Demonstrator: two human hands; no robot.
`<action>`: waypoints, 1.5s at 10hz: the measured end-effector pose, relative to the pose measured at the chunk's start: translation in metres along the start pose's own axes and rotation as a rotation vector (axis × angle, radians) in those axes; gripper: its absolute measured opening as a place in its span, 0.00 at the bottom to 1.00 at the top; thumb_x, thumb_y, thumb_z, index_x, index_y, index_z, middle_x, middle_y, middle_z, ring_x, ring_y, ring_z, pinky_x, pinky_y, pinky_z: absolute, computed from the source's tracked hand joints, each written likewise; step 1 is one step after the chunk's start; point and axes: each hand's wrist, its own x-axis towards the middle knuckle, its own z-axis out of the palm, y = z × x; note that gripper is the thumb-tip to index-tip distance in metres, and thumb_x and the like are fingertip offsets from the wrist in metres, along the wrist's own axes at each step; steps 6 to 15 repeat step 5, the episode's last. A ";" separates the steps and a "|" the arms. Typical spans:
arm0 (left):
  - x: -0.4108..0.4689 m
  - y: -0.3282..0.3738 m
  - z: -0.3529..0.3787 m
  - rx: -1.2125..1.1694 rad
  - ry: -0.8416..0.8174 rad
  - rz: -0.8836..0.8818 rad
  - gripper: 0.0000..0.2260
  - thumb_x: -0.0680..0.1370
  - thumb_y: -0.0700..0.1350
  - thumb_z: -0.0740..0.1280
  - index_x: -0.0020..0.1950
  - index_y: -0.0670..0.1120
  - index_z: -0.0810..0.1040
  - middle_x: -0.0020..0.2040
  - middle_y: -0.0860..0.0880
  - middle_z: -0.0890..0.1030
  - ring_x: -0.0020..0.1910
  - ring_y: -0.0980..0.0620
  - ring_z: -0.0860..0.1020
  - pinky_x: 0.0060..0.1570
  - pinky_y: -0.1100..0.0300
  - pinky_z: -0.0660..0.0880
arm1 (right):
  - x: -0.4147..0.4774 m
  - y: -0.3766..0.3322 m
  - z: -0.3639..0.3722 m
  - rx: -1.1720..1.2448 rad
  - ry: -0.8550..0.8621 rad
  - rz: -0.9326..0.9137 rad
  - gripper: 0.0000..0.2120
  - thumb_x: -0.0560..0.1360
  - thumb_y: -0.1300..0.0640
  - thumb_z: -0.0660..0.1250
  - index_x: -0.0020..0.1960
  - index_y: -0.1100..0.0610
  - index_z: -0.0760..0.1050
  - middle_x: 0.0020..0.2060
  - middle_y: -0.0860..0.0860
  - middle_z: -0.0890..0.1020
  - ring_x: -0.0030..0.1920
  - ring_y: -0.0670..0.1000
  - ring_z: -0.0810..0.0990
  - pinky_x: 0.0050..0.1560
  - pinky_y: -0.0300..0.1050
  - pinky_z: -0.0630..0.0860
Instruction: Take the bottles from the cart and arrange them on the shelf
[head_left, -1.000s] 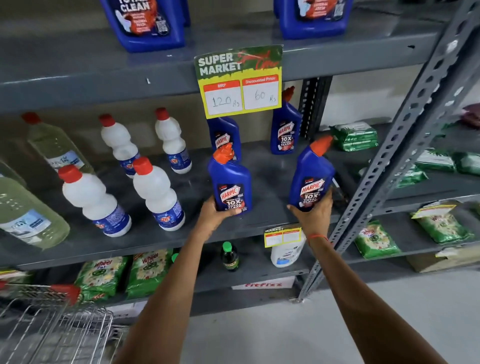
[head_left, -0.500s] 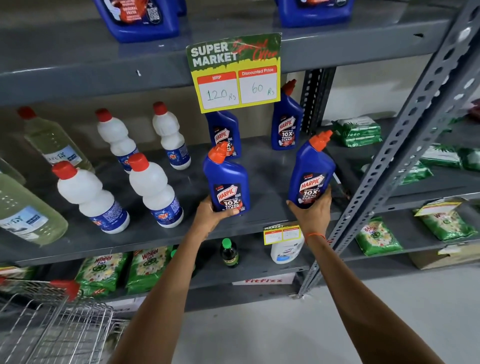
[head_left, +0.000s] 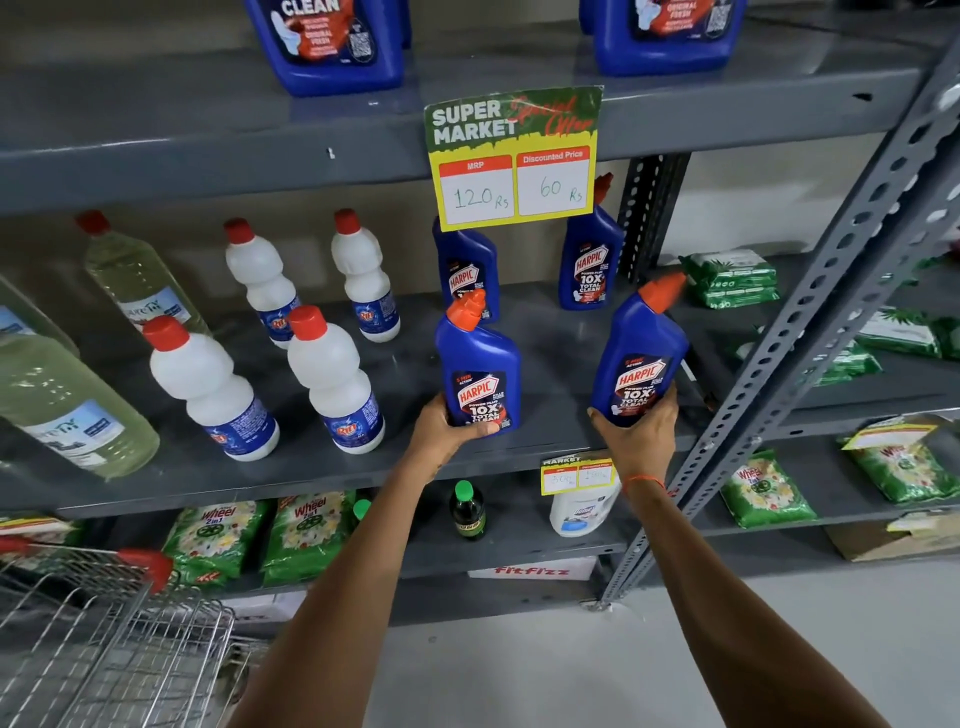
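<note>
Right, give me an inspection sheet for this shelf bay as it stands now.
Surface: grey metal shelf, bare patches between the bottles.
Job's things: left Harpic bottle upright at the front; right Harpic bottle tilted right; two more Harpic bottles standing behind.
Clutter: white red-capped bottles, pale green bottles, price card, green detergent packs below.
Grippers: left hand and right hand each grip a bottle base.
Cables: nothing seen.
Surroundings: wire cart lower left; slotted upright; grey floor.
</note>
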 end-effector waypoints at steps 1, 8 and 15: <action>-0.002 0.001 0.000 -0.011 -0.016 -0.001 0.22 0.63 0.37 0.78 0.53 0.47 0.76 0.51 0.45 0.82 0.52 0.46 0.80 0.54 0.51 0.78 | 0.000 0.001 0.000 -0.003 -0.016 0.015 0.51 0.62 0.53 0.79 0.74 0.61 0.53 0.68 0.59 0.68 0.66 0.59 0.71 0.63 0.54 0.71; -0.099 0.074 -0.045 0.439 0.210 0.252 0.18 0.74 0.45 0.70 0.62 0.40 0.75 0.60 0.40 0.80 0.58 0.41 0.78 0.57 0.52 0.75 | -0.121 -0.117 0.019 0.067 0.290 -0.670 0.24 0.74 0.58 0.67 0.68 0.63 0.66 0.64 0.65 0.70 0.66 0.60 0.66 0.67 0.52 0.67; -0.099 0.074 -0.045 0.439 0.210 0.252 0.18 0.74 0.45 0.70 0.62 0.40 0.75 0.60 0.40 0.80 0.58 0.41 0.78 0.57 0.52 0.75 | -0.121 -0.117 0.019 0.067 0.290 -0.670 0.24 0.74 0.58 0.67 0.68 0.63 0.66 0.64 0.65 0.70 0.66 0.60 0.66 0.67 0.52 0.67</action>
